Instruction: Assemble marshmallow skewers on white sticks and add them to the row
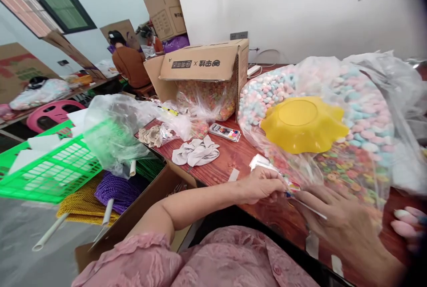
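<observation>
My left hand (258, 187) and my right hand (336, 220) meet at the near edge of a red-brown wooden table (230, 162). Together they pinch a small colourful item (292, 187) that sits on a thin white stick (312, 209). The left fingers close on the colourful end, while the right fingers grip the stick. Just behind the hands lies a big clear bag of multicoloured ring beads (347, 167), and a yellow scalloped bowl (302, 123) rests upside down on the bags.
A clear bag of pastel beads (267, 91), an open cardboard box (207, 67) with more beads, a small flat colourful packet (225, 132) and a white cloth (196, 151) are on the table. A green basket (50, 167) and purple and yellow bundles sit to the left. A person in brown sits far back.
</observation>
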A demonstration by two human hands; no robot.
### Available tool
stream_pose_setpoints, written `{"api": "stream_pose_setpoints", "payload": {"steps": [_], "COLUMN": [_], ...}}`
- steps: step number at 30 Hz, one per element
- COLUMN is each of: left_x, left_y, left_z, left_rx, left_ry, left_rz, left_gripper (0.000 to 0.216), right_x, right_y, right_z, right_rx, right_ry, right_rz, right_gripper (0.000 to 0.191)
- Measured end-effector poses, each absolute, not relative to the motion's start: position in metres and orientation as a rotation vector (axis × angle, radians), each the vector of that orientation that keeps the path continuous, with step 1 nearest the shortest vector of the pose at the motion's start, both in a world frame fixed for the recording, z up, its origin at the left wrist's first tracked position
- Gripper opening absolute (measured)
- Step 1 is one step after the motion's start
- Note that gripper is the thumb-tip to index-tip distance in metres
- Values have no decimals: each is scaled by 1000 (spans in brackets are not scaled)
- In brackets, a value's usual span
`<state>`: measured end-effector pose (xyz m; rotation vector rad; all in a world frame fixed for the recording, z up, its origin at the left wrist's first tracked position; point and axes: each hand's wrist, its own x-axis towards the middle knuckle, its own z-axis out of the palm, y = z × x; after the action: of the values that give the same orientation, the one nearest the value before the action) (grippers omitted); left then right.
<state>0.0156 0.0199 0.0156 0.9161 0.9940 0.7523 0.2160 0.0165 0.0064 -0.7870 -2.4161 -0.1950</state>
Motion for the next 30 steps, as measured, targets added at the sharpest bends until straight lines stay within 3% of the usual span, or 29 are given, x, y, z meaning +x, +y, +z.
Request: {"api": "stream_pose_setpoints", "payload": {"steps": [3, 7, 20, 24, 28, 30], "left_x": [16, 13, 9, 1, 3, 10], "left_y": [19, 14, 12, 14, 14, 12], "left_z": [12, 16, 5, 16, 16, 8], "left_rx": [1218, 1564, 1121, 1264, 1359, 1283], "left_ry": [1023, 943, 985, 961, 790, 712], "left_rz": [796, 916, 848, 883, 832, 738], "left_gripper": [6, 8, 18, 22, 48, 45], "right_x": [217, 216, 198, 203, 205, 204], "right_y": [19, 16, 13, 12, 11, 10], "right_z": [20, 23, -6, 9, 22, 18], "right_rx": [-714, -698, -933, -828, -750, -811], "right_ry": [-2483, -2479, -2647, -2458, -2143, -2031], "right_rz": [-299, -130, -44, 254, 623, 658], "right_gripper": [17, 20, 16, 18, 12, 11]}}
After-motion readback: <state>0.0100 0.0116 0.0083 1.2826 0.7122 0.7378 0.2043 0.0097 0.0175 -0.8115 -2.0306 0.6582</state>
